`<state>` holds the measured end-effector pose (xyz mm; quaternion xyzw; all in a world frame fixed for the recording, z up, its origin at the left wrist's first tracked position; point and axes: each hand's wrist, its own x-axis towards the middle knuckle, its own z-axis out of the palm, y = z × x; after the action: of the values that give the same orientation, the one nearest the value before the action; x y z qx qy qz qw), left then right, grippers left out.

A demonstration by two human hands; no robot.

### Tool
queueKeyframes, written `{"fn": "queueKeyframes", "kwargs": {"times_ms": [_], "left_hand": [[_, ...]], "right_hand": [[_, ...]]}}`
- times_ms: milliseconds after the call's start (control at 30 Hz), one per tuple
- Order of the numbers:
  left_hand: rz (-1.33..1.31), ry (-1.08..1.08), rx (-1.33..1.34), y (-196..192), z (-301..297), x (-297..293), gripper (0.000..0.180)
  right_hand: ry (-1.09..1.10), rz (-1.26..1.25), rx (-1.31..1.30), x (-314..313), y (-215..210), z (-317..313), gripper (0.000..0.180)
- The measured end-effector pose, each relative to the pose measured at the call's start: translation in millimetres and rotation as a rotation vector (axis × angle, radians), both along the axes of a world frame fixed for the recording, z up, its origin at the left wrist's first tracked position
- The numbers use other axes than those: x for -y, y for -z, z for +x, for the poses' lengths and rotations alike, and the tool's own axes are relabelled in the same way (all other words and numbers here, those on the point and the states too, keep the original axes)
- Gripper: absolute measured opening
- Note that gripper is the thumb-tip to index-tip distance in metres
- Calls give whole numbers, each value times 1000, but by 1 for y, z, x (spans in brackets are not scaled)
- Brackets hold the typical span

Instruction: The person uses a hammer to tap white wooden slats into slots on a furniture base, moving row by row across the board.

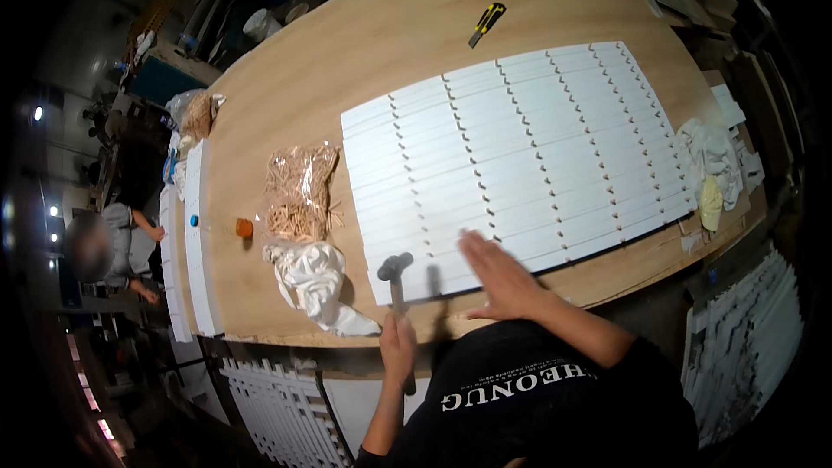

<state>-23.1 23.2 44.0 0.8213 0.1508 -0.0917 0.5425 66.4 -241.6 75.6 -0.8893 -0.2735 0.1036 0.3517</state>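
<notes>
left hand [398, 344] grips dark-headed hammer [396, 270]; right hand [496, 276] flat on white notched slats [520, 156].

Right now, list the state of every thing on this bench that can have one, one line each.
Left hand: closed on the handle of the dark-headed hammer, head raised at the slats' near edge.
Right hand: open, flat on the white notched slats.
White notched slats: lying side by side.
Clear bag of wooden dowels: lying flat.
Yellow-and-black utility knife: lying untouched.
White rag: crumpled.

bag of wooden dowels [299, 191] | white cloth [314, 282] | utility knife [486, 23] | orange cap [244, 228]
</notes>
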Motion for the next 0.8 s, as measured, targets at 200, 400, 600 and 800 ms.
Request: {"fn": "queueKeyframes", "kwargs": {"times_ms": [200, 400, 600, 800], "left_hand": [[113, 94, 164, -21, 46, 18, 30], [513, 339, 13, -1, 64, 11, 25], [378, 191, 135, -25, 70, 13, 24], [555, 371, -81, -20, 93, 13, 29]], "right_hand": [[255, -22, -2, 62, 65, 48, 83], [434, -325, 226, 50, 78, 122, 63], [489, -310, 223, 51, 73, 154, 65], [516, -278, 203, 52, 77, 153, 60]]}}
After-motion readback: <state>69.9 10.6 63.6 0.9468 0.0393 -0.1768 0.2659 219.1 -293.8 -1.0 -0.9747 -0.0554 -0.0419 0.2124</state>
